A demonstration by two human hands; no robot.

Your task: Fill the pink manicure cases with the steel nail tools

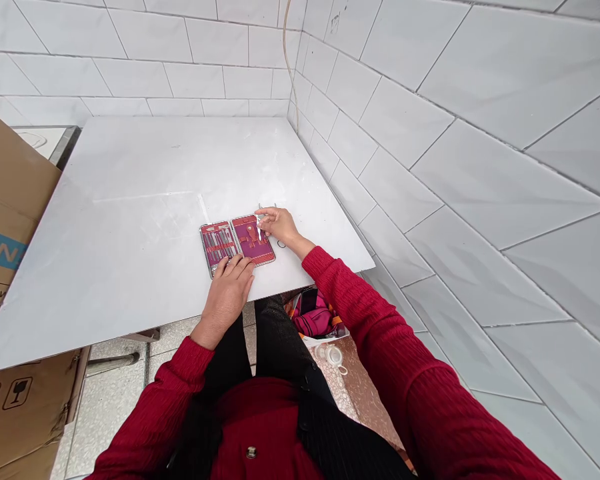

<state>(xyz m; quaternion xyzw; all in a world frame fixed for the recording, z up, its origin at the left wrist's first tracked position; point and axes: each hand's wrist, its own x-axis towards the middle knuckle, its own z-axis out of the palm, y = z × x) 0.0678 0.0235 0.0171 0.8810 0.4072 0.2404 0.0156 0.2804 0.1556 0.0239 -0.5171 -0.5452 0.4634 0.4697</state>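
Red sleeves (380,320) stretch over the white surface (130,260) to an open manicure case (263,252), near right. The left hand (230,290) rests on its near edge, fingers loosely apart; the right hand (281,225) pinches a small pale tool (259,232). Light and stiff, I'd judge; hold the case by its rim.

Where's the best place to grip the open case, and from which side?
Probably the left outer rim, coming from the left: the open case lies flat and that edge is uncovered, while the left hand rests at its near edge and the right hand is at its far right part.
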